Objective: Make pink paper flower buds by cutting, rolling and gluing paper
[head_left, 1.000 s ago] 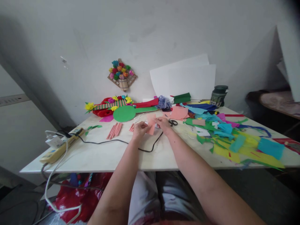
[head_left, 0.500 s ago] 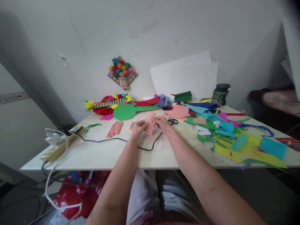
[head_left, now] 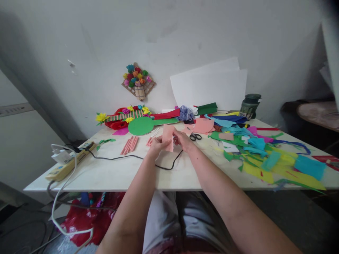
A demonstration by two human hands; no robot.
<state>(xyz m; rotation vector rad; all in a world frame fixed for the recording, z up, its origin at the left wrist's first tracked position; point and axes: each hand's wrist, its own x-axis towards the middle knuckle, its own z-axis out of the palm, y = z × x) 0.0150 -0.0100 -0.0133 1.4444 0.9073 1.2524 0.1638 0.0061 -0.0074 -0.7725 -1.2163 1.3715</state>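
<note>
Fingertips are hard to make out behind the pink paper strip (head_left: 168,137), and the far right of the scene is cut off by a dark, blurred edge — a bed-like surface there stays indistinct. What lies under the table (head_left: 113,173) is partly hidden too: only a red plastic bag (head_left: 79,225) and a loop of white cable (head_left: 57,211) show.

The white table stands against a plain grey wall, where a small paper-flower plaque (head_left: 137,82) hangs at 11 o'clock from the hands. Large white sheets (head_left: 212,88) lean on the wall at 1 o'clock, beside a dark jar (head_left: 249,104). A green paper disc (head_left: 141,126) and a red flower piece (head_left: 119,120) lie at 10 o'clock, rolled pink sticks (head_left: 129,145) at 9 o'clock, a power strip (head_left: 69,165) further out the same way. Black scissors (head_left: 196,136) sit just to the right at 2 o'clock, with a spread of blue, green and yellow paper scraps (head_left: 267,158) at 3 o'clock.

At table centre, the left hand (head_left: 156,145) and right hand (head_left: 184,140) pinch the strip from either side — fingers curled closed on its edges. The strip is pale salmon, narrow, standing roughly upright, its lower part creased, above a black cord (head_left: 169,165).
</note>
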